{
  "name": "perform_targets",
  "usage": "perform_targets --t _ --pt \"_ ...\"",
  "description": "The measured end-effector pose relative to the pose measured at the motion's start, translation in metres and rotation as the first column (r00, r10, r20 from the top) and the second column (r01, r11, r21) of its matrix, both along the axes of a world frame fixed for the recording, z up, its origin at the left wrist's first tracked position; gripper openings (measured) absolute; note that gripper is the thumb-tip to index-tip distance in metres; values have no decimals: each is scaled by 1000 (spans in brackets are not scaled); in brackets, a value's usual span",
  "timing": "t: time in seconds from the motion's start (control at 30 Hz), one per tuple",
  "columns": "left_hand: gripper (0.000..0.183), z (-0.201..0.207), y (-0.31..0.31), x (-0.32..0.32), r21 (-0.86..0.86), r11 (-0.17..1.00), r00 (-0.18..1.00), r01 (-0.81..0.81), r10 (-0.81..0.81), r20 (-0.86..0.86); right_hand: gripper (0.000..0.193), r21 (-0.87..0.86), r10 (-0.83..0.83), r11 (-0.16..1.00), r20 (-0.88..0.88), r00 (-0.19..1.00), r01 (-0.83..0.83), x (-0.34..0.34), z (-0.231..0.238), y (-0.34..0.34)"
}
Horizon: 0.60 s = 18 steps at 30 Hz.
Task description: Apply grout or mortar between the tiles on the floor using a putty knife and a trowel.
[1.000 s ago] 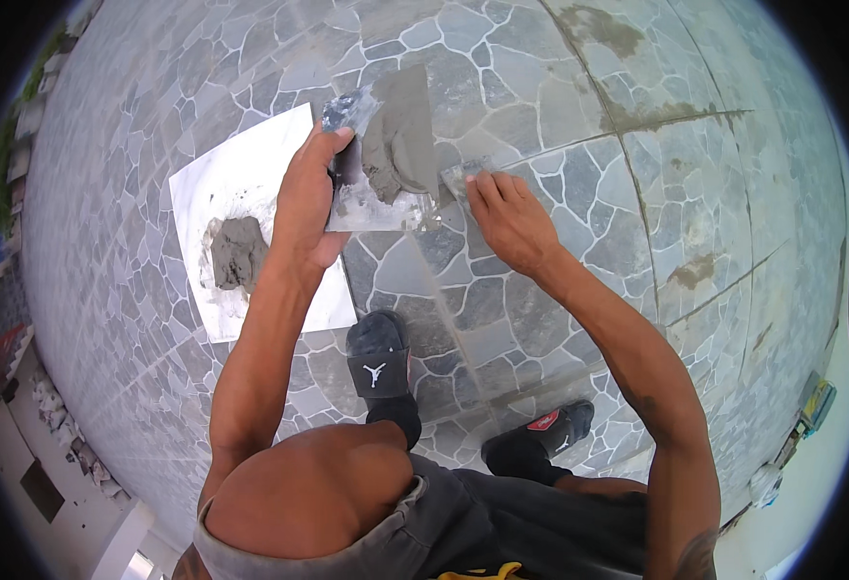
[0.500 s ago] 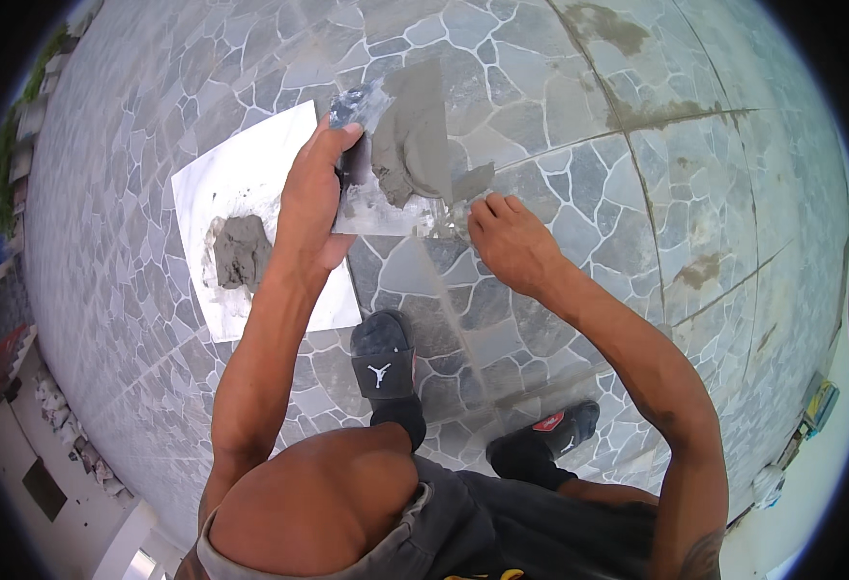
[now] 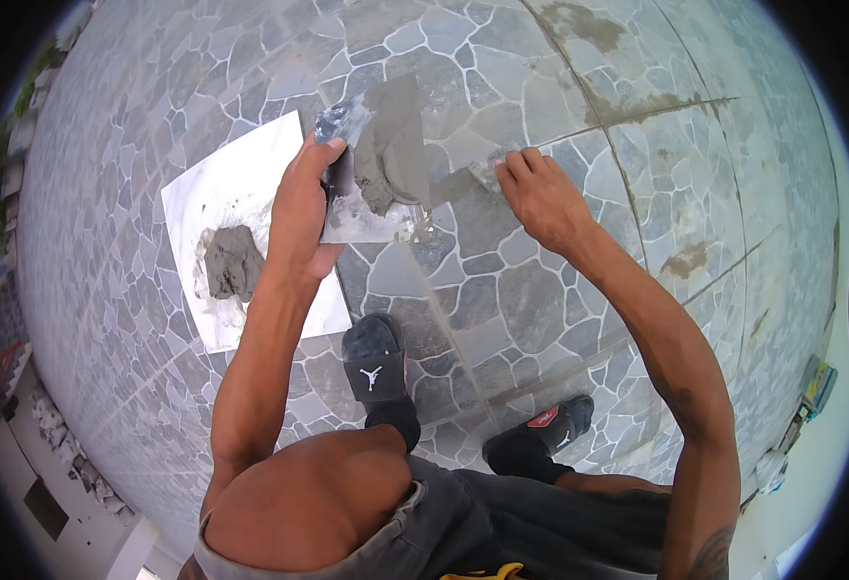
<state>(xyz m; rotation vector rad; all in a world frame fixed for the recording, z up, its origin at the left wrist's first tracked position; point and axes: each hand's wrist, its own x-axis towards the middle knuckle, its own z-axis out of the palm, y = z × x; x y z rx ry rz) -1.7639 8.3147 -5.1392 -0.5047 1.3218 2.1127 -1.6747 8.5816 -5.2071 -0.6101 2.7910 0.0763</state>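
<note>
My left hand (image 3: pixel 301 208) is closed round the side of a flat, rectangular plastering trowel (image 3: pixel 347 224), thumb on top of the plate. A thick heap of wet grey mortar (image 3: pixel 386 159) covers the right part of that plate. To the right, my right hand (image 3: pixel 545 205) has its fingers curled in a pinch. From them a small flat scraper (image 3: pixel 453 186), smeared with grey mortar, reaches left to the trowel's right edge. Its handle is hidden in the fingers, and whether the two tools touch I cannot tell.
A white tile (image 3: pixel 236 169) lies left of the trowel, bearing a lump of mortar (image 3: pixel 233 263). The floor (image 3: pixel 541 300) has a grey stone pattern with pale joints. Open seams and a damp mortar smear (image 3: pixel 652 108) run at the right. My sandalled foot (image 3: pixel 374 358) stands near the tile.
My right hand has moved right and farther out with the scraper, away from the trowel's near right corner. The trowel and my left hand have shifted slightly left in view.
</note>
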Motion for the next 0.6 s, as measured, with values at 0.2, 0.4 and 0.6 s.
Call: perform_targets --t 0.2,0.4,0.6 --pt "66 4 9 1 15 998 998 54 -53 -16 47 -69 -25 998 -213 977 11 33 -25 27" --pt "72 -11 12 4 -3 1000 999 23 -23 34 46 -47 -30 999 -273 961 18 20 -21 38" --pt "72 3 32 13 -65 997 999 34 -33 30 46 8 -128 992 -46 991 128 32 6 54"
